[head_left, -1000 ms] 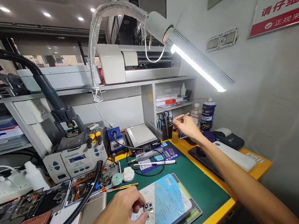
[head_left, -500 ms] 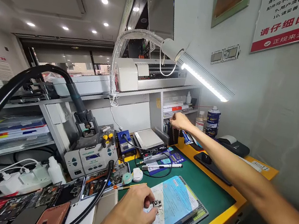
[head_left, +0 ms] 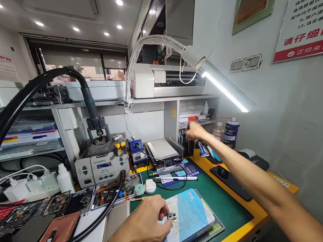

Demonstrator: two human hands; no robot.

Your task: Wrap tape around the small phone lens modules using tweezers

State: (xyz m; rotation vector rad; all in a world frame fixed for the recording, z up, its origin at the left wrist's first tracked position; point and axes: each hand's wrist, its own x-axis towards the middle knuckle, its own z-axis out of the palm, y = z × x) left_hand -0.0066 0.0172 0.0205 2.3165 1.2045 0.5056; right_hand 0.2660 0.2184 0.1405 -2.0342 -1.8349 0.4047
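Note:
My left hand (head_left: 146,224) rests at the near end of a blue and white box (head_left: 188,215). Its thumb and fingers pinch a small phone camera module (head_left: 171,216) with two lenses, just over the box's white end. Far forward, my right hand (head_left: 196,131) is closed beside the shelf, in front of several upright tools. A slender tool (head_left: 188,141) shows below its fingers; its exact kind is too small to tell. Beneath the box lies a dark perforated pad (head_left: 214,229) on the green mat (head_left: 235,209).
A hot-air station (head_left: 101,171) and its black hose stand left of the mat. A lit lamp (head_left: 226,91) hangs over the back. A white pen-like tool (head_left: 180,179) lies mid-mat. A phone (head_left: 230,182) lies right, under my right forearm. Loose circuit boards (head_left: 56,203) lie at left.
The view has shifted slightly, moving the scene a little. My right hand stays by the shelf, its fingers turned slightly downward. My left hand keeps its pinch on the camera module.

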